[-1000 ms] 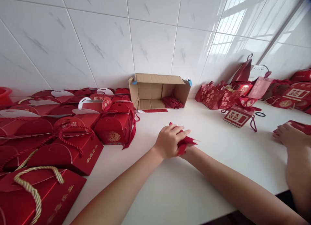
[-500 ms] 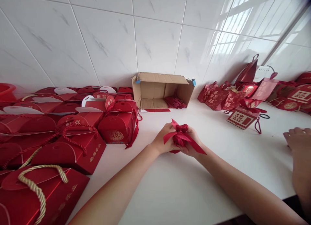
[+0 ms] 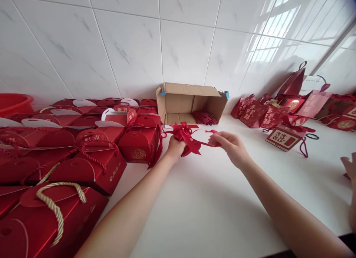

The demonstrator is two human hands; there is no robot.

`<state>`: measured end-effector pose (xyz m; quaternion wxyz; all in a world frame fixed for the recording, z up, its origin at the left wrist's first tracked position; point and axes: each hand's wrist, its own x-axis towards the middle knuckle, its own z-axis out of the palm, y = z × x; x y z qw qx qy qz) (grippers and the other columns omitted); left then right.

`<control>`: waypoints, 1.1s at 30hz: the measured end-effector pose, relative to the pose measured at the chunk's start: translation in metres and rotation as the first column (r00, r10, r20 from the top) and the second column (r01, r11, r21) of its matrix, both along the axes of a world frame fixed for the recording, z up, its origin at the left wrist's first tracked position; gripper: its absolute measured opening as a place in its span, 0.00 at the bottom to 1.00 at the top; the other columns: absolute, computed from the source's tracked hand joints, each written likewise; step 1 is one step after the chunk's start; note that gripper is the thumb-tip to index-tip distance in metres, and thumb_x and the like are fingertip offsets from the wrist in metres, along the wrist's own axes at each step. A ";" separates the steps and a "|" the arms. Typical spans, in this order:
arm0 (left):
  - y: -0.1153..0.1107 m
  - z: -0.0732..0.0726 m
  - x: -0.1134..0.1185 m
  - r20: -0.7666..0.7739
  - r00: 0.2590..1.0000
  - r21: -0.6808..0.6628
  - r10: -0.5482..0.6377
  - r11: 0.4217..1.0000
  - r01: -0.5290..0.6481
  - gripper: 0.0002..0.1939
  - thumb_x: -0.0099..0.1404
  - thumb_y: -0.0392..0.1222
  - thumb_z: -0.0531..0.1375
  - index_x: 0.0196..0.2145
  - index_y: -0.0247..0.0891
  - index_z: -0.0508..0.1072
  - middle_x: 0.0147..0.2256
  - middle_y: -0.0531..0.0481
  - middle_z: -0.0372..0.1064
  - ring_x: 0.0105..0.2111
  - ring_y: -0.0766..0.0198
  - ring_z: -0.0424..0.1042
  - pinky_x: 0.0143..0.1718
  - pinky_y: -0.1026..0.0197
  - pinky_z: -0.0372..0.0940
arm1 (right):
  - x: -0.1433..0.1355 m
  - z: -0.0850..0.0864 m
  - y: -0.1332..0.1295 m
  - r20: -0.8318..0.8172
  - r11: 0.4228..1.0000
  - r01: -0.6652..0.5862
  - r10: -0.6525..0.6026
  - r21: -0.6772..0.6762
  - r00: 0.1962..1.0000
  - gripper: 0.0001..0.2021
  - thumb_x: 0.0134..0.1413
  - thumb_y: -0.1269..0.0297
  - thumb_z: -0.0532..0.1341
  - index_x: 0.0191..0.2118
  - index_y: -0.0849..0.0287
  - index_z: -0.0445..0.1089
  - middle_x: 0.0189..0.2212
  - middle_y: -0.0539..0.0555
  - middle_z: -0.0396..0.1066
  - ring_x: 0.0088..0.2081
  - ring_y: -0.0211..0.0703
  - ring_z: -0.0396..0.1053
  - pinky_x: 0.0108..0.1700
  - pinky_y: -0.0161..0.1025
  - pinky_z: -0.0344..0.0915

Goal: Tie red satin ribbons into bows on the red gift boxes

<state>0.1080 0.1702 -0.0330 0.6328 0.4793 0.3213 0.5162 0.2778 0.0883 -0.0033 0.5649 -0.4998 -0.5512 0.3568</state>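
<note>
My left hand (image 3: 175, 146) is closed around a small red bundle topped with loose ribbon loops and tails (image 3: 185, 136). Its exact kind is hard to make out, as fingers and ribbon cover much of it. To the right, my right hand (image 3: 232, 146) pinches a red ribbon (image 3: 207, 143) that stretches across from the bundle. Both hands are held above the white tabletop (image 3: 200, 202), in front of an open cardboard box (image 3: 178, 117) lying on its side. Inside that box, at its right end, is a pile of dark red pieces (image 3: 205, 117).
Rows of red gift boxes with rope handles (image 3: 89, 169) fill the left side. At the right stand several small red gift bags (image 3: 253, 113) and a box with gold characters (image 3: 285, 137). Another person's hand (image 3: 350, 167) shows at the right edge. A tiled wall (image 3: 133, 46) rises behind.
My hands were together around the bundle; now they are apart. The left has carried the bundle leftward, and the right has moved right, drawing a ribbon out straight between them.
</note>
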 end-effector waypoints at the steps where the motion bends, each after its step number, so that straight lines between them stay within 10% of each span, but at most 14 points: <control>1: -0.001 0.003 -0.001 0.042 0.999 -0.039 -0.021 0.999 0.022 0.10 0.42 0.34 0.67 0.22 0.36 0.69 0.19 0.56 0.67 0.20 0.67 0.67 0.23 0.65 0.62 | 0.001 -0.004 0.003 -0.060 0.993 0.101 -0.097 0.068 0.993 0.16 0.53 0.49 0.59 0.31 0.58 0.73 0.34 0.56 0.74 0.40 0.47 0.71 0.46 0.46 0.65; 11: -0.015 0.033 -0.007 0.370 0.916 -0.203 -0.156 0.948 0.244 0.05 0.49 0.37 0.62 0.25 0.34 0.69 0.22 0.52 0.69 0.21 0.69 0.69 0.18 0.69 0.61 | 0.049 -0.063 0.045 -0.240 0.879 0.462 -0.476 -0.114 0.846 0.25 0.53 0.42 0.46 0.45 0.51 0.68 0.50 0.57 0.65 0.51 0.53 0.64 0.47 0.49 0.65; 20: -0.017 0.031 -0.005 0.459 0.870 -0.207 -0.179 0.931 0.301 0.04 0.50 0.34 0.62 0.25 0.34 0.69 0.22 0.53 0.70 0.21 0.69 0.70 0.20 0.69 0.62 | 0.008 -0.038 0.024 -0.112 0.999 0.023 -0.028 -0.046 0.993 0.23 0.52 0.44 0.57 0.48 0.53 0.71 0.51 0.56 0.69 0.55 0.51 0.62 0.57 0.49 0.56; 25: -0.018 0.032 -0.006 0.442 0.877 -0.178 -0.192 0.939 0.295 0.06 0.50 0.35 0.63 0.25 0.34 0.69 0.21 0.54 0.69 0.20 0.69 0.69 0.20 0.68 0.62 | -0.019 -0.024 0.001 0.104 0.923 -0.347 0.366 -0.168 0.925 0.23 0.58 0.47 0.53 0.55 0.54 0.61 0.32 0.53 0.74 0.36 0.43 0.70 0.42 0.44 0.65; 33: 0.004 0.022 -0.012 0.352 0.935 -0.187 0.053 0.982 0.015 0.09 0.49 0.40 0.63 0.27 0.37 0.65 0.22 0.57 0.69 0.22 0.69 0.71 0.20 0.69 0.60 | -0.023 -0.022 -0.004 0.502 0.996 -0.058 0.014 0.073 0.865 0.17 0.60 0.51 0.50 0.27 0.54 0.63 0.16 0.45 0.51 0.18 0.36 0.50 0.22 0.35 0.49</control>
